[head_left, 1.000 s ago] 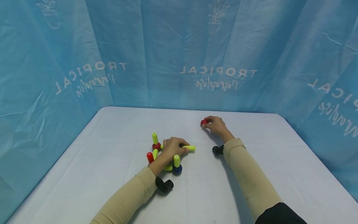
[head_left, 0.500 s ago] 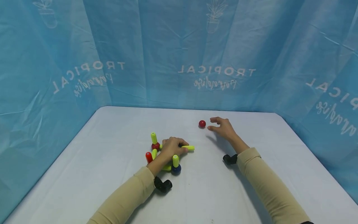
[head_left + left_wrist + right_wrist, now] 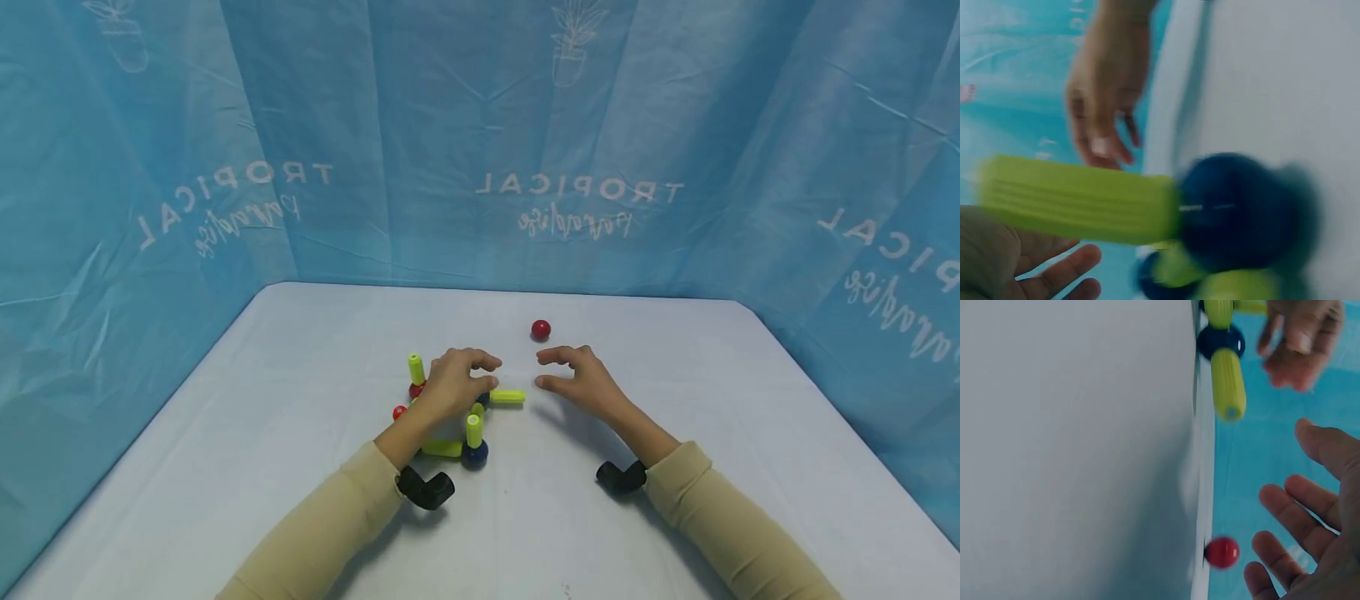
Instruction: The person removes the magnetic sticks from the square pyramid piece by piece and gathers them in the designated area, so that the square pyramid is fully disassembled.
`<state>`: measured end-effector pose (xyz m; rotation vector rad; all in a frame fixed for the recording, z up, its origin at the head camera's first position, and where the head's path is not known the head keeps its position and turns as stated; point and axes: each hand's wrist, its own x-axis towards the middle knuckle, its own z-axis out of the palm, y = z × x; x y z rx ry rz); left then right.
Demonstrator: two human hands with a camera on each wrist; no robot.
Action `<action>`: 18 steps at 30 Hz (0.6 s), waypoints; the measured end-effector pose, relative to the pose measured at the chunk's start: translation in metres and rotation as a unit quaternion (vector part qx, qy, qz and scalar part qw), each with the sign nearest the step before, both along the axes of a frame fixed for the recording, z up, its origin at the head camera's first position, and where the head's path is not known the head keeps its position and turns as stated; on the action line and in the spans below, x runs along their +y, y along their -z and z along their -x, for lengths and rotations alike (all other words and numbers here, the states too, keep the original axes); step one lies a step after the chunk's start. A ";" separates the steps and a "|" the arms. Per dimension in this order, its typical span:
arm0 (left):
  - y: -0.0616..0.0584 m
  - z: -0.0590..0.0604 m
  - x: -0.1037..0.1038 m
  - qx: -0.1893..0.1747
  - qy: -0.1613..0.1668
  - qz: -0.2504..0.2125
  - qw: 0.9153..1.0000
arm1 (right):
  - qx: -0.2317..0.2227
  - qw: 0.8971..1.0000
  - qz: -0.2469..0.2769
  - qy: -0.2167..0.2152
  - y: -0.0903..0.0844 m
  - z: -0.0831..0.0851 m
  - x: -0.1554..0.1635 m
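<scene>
A toy structure of yellow-green rods (image 3: pixel 475 430) joined by dark blue balls (image 3: pixel 475 454) and red balls (image 3: pixel 400 412) sits left of the table's middle. My left hand (image 3: pixel 491 372) arches over it with curled fingers and holds it near a blue ball (image 3: pixel 1235 212). One yellow rod (image 3: pixel 507 397) sticks out to the right. My right hand (image 3: pixel 542 372) hovers just right of that rod's tip, fingers spread and holding nothing. A loose red ball (image 3: pixel 541 329) lies on the table beyond it, also in the right wrist view as the red ball (image 3: pixel 1222 552).
The white table (image 3: pixel 675 533) is walled on three sides by a blue printed curtain (image 3: pixel 570 150). Black wrist cameras (image 3: pixel 426 487) sit on both forearms. The left wrist view is blurred.
My right hand let go of the red ball, left it at the back and drew back toward the rod's tip. My left hand rose and the structure shifted under it.
</scene>
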<state>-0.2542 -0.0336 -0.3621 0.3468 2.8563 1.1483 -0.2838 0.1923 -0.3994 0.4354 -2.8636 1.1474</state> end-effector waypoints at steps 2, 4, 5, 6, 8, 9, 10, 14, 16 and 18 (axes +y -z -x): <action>-0.015 -0.007 -0.006 0.011 0.003 -0.006 1.000 | -0.010 1.000 0.001 -0.009 0.000 -0.003 -0.008; -0.030 -0.013 -0.012 0.024 0.002 -0.001 1.000 | -0.014 1.000 0.003 -0.017 -0.001 -0.005 -0.017; -0.036 -0.015 -0.016 0.033 0.000 0.002 0.999 | -0.015 1.000 0.006 -0.021 -0.001 -0.006 -0.021; -0.040 -0.015 -0.022 0.042 -0.003 0.006 0.999 | -0.015 1.000 0.007 -0.026 -0.001 -0.007 -0.025; -0.043 -0.012 -0.034 0.054 -0.015 0.017 0.998 | -0.011 0.999 0.009 -0.033 -0.002 -0.009 -0.033; -0.042 -0.009 -0.041 0.058 -0.023 0.023 0.998 | -0.007 0.999 0.009 -0.038 -0.002 -0.010 -0.038; -0.040 -0.006 -0.049 0.057 -0.029 0.026 0.998 | -0.004 0.999 0.008 -0.042 -0.002 -0.010 -0.042; -0.026 0.004 -0.073 0.036 -0.036 0.037 0.998 | -0.003 0.998 0.000 -0.058 -0.001 -0.010 -0.062; -0.020 0.006 -0.081 0.023 -0.036 0.041 0.998 | -0.004 0.998 -0.008 -0.066 0.000 -0.008 -0.072; -0.016 0.008 -0.086 0.011 -0.042 0.046 0.998 | -0.009 0.997 -0.019 -0.071 -0.001 -0.006 -0.081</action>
